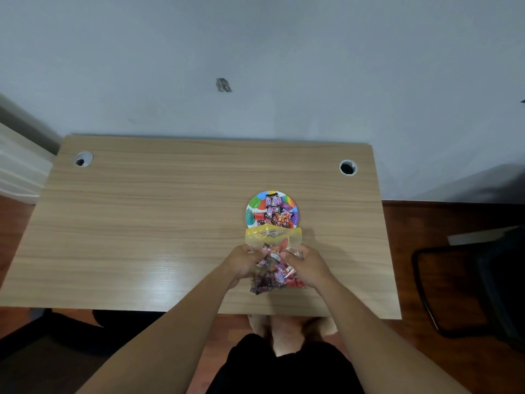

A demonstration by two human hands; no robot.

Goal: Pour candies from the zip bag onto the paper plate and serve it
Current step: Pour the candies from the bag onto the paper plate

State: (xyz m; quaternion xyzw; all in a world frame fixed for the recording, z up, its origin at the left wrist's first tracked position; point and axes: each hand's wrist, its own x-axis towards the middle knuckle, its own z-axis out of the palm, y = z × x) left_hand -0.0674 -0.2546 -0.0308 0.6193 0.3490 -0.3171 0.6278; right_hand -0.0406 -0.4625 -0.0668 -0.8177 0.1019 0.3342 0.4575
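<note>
While my left hand (243, 264) and right hand (308, 267) grip the bag (273, 257) by its sides just right of frame centre, candies (272, 275) fill it; more lie on the plate (253, 204) touching its open yellow mouth.

zip bag (273, 235): clear, yellow top | paper plate (251, 210): multicoloured rim

glossy wood-grain table (142, 223), clear plastic bag (272, 237)
</note>
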